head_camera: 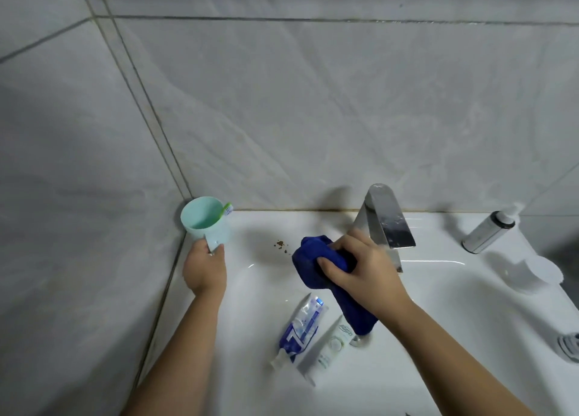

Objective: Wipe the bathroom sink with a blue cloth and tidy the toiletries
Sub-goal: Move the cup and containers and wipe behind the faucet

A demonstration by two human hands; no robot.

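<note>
- The right hand (pixel 360 271) has its fingers (pixel 344 243) curled tight round the bunched blue cloth (pixel 313 259). The cloth is pressed to the sink (pixel 454 290) surface beside the tap (pixel 385 218), and a tail of it trails back under the wrist.
- The left hand (pixel 205 270) pinches the handle of the teal mug (pixel 205 218) in the back corner by the wall. Whether the mug is lifted off the surface, I cannot tell.
- The wiping looks to be at an early stage: brown specks (pixel 280 246) lie unwiped just left of the right fingers, between the two hands.
- The tidying is not done either, since tubes lie loose on the surface, nearer the person than the right fingers.
- Count: one cloth and one mug with one toothbrush (pixel 228 209) in it.
- Two tubes: a blue toothpaste tube (pixel 302 328) and a white tube (pixel 329 350).
- One tap, and one pump bottle (pixel 488 231) well to the right of the right fingers.
</note>
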